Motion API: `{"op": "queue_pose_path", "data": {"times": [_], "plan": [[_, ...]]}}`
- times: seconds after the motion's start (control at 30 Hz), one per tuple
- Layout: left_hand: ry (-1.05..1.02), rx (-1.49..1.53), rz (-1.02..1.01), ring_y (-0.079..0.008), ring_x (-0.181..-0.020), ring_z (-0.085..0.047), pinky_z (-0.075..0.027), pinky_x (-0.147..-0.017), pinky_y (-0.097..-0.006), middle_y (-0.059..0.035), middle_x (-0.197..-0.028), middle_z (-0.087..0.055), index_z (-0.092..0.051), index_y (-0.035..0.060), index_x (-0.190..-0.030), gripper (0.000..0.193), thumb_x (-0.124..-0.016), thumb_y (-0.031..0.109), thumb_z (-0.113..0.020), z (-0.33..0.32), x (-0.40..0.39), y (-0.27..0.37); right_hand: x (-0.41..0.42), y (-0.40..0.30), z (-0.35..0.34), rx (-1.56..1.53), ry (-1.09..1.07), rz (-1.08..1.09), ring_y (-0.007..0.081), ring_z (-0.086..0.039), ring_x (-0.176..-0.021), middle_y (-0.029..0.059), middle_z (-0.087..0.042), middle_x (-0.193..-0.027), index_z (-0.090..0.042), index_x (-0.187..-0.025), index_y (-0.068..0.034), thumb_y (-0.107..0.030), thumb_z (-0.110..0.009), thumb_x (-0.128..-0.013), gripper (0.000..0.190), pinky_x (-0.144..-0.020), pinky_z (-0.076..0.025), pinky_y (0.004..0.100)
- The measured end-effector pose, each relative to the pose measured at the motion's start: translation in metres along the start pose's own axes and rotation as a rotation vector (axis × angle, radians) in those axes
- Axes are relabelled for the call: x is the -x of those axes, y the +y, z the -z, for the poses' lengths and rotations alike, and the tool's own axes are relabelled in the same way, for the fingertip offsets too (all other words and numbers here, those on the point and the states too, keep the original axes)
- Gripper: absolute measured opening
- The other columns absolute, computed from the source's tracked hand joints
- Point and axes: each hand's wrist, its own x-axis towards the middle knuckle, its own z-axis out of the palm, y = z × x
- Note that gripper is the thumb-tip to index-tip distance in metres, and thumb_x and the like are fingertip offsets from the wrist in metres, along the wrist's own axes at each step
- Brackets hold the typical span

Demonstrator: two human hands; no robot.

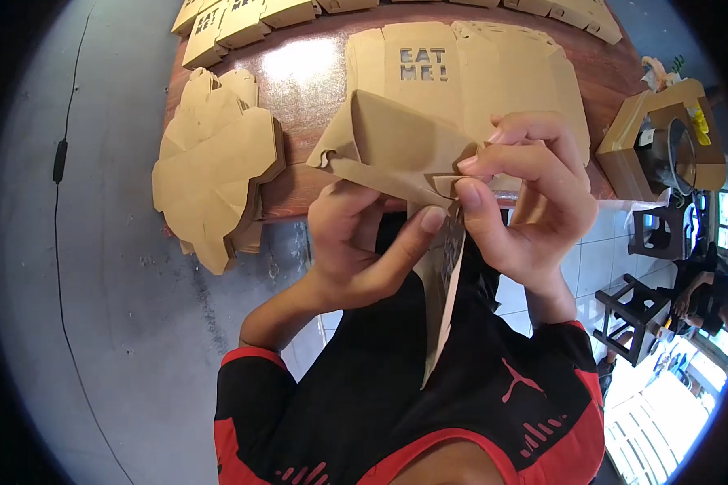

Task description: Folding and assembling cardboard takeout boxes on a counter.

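Observation:
A partly folded brown cardboard box (406,139) is held up before my chest. My left hand (364,242) grips its near side, the thumb pressed along the lower fold. With thumb and fingertips, my right hand (522,188) pinches a small flap at the box's right corner. One panel (446,285) hangs down below my hands, seen nearly edge-on. Behind the box, flat cardboard blanks (509,73) with cut-out lettering lie on the reddish wooden table (306,127). The fingertips partly hide the corner fold.
On the left, a stack of flat cardboard blanks (212,151) overhangs the table edge. Folded boxes (242,24) line the far side. An open carton (622,145) holding a round container stands at right. Dark stools (634,315) and a seated person (701,297) are farther right.

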Motion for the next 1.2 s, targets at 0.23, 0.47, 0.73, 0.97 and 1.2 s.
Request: {"op": "queue_pose_path", "data": {"times": [0.23, 0.47, 0.73, 0.97, 1.2], "plan": [[-0.03, -0.251, -0.067, -0.0243, -0.093, -0.069, -0.052, -0.081, -0.0298, -0.0154, -0.105, -0.068, -0.063, -0.0066, -0.111, 0.027, -0.085, -0.003, -0.07, 0.005, 0.006, -0.005, 0.002, 0.003, 0.002, -0.024, -0.065, -0.021, 0.0135, -0.06, -0.072, 0.0076, -0.061, -0.092, -0.072, -0.088, -0.005, -0.004, -0.078, -0.072, 0.017, -0.063, -0.048, 0.0247], [-0.105, -0.49, -0.182, -0.0354, -0.101, -0.063, -0.049, -0.088, -0.0394, -0.019, -0.111, -0.064, -0.062, -0.0026, -0.114, 0.03, -0.087, 0.009, -0.068, 0.017, 0.01, -0.002, 0.002, 0.006, 0.0, -0.075, -0.222, 0.074, 0.0178, -0.061, -0.079, 0.0073, -0.059, -0.091, -0.074, -0.092, -0.007, 0.0, -0.074, -0.074, 0.019, -0.067, -0.05, 0.0283], [-0.008, -0.045, 0.036, -0.0268, -0.096, -0.066, -0.05, -0.086, -0.0337, -0.0192, -0.115, -0.063, -0.059, -0.0072, -0.114, 0.031, -0.093, 0.015, -0.063, 0.014, 0.003, 0.005, -0.006, 0.015, -0.001, -0.126, -0.22, 0.134, 0.0196, -0.061, -0.08, 0.0061, -0.059, -0.093, -0.077, -0.097, -0.008, 0.001, -0.075, -0.071, 0.028, -0.071, -0.051, 0.0301], [-0.027, -0.281, -0.221, -0.0241, -0.088, -0.069, -0.053, -0.077, -0.0319, -0.0147, -0.101, -0.068, -0.061, -0.0059, -0.112, 0.039, -0.086, 0.02, -0.074, 0.025, -0.025, 0.013, -0.026, 0.008, 0.0, -0.096, -0.312, 0.121, 0.0192, -0.059, -0.085, 0.0067, -0.058, -0.097, -0.075, -0.103, -0.008, -0.01, -0.084, -0.069, 0.036, -0.072, -0.049, 0.0305], [-0.132, -0.258, -0.449, -0.0231, -0.096, -0.066, -0.05, -0.084, -0.0339, -0.0091, -0.105, -0.068, -0.066, 0.0034, -0.11, 0.046, -0.07, 0.018, -0.087, 0.024, -0.072, 0.057, -0.09, 0.001, -0.006, -0.608, -0.251, -0.038, 0.0215, -0.05, -0.108, 0.0088, -0.048, -0.124, -0.042, -0.143, -0.002, -0.031, -0.096, -0.056, 0.106, -0.092, -0.043, 0.035]]}}
